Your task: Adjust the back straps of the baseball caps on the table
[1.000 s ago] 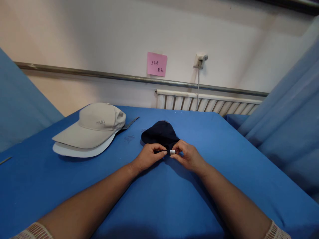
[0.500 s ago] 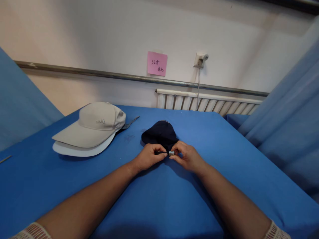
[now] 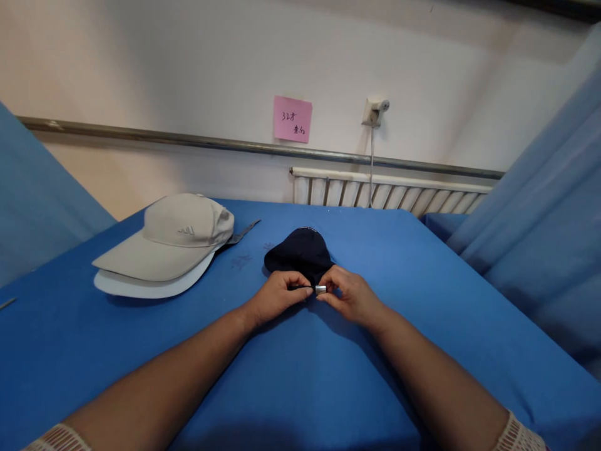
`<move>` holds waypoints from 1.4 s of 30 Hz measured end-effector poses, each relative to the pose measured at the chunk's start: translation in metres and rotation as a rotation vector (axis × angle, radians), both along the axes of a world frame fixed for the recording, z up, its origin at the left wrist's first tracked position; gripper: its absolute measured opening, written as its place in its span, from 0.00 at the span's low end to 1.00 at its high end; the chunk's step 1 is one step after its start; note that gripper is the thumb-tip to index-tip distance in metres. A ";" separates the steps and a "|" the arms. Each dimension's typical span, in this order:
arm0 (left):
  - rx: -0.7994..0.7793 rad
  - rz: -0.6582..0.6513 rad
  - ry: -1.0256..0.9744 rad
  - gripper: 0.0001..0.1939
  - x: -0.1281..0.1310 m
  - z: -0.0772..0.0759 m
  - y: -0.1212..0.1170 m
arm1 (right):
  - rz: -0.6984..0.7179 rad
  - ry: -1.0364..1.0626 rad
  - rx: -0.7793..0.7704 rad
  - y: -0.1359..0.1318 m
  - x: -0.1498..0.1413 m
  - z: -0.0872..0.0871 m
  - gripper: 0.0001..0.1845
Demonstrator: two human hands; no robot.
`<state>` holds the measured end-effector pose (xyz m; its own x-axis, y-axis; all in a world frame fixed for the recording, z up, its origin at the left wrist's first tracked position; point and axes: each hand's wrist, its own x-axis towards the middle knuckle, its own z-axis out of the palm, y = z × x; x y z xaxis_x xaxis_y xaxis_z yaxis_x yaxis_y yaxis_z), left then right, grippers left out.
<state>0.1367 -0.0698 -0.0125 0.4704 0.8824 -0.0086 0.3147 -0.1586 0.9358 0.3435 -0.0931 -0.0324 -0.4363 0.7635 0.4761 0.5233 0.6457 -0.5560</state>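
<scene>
Blue table (image 3: 300, 369): right hand (image 3: 352, 295) pinches silver clasp (image 3: 320, 290), long axis sideways; left hand (image 3: 276, 295) pinches strap (image 3: 295, 288); dark cap (image 3: 299, 252) just beyond both, toward far edge.

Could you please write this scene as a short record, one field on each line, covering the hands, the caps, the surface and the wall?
Left hand: pinching what looks like a black strap
Right hand: holding a silver clasp
Dark cap: on the blue cloth, just beyond both hands
Beige cap: left of the dark cap, a white brim beneath it
Surface: blue cloth
Wall: pink note above a metal rail; radiator below the rail
</scene>
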 end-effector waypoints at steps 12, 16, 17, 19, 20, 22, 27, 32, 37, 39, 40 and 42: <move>-0.095 -0.024 -0.057 0.10 0.001 0.002 -0.003 | -0.003 0.081 -0.038 0.000 -0.002 -0.002 0.06; -0.092 -0.027 -0.050 0.09 0.000 0.006 -0.004 | -0.011 0.109 -0.043 0.001 -0.002 -0.003 0.06; -0.094 -0.030 -0.052 0.09 0.000 0.007 -0.005 | -0.018 0.119 -0.046 0.001 -0.002 -0.004 0.06; -0.099 -0.041 -0.059 0.09 -0.001 0.008 -0.005 | -0.033 0.140 -0.046 0.002 -0.001 -0.005 0.06; -0.100 -0.050 -0.061 0.09 -0.001 0.008 -0.004 | -0.038 0.148 -0.043 0.003 -0.001 -0.005 0.06; -0.092 -0.063 -0.062 0.09 -0.001 0.007 -0.004 | -0.045 0.160 -0.040 0.004 -0.001 -0.006 0.06; -0.056 -0.036 -0.075 0.11 0.001 0.005 -0.004 | -0.038 0.179 -0.053 0.003 -0.001 -0.004 0.06; -0.064 -0.045 -0.083 0.11 0.001 0.005 -0.004 | -0.017 0.165 -0.044 0.001 -0.001 -0.003 0.06; -0.047 -0.025 -0.052 0.12 0.002 0.004 -0.004 | -0.018 0.149 -0.022 0.001 -0.001 -0.003 0.06; -0.039 -0.017 -0.046 0.13 0.002 0.003 -0.004 | -0.017 0.149 -0.021 0.001 -0.001 -0.003 0.06; -0.036 -0.017 -0.044 0.13 0.002 0.003 -0.004 | -0.016 0.151 -0.023 0.000 -0.001 -0.003 0.06; -0.034 -0.016 -0.042 0.13 0.002 0.003 -0.004 | -0.013 0.159 -0.028 0.000 -0.001 -0.003 0.06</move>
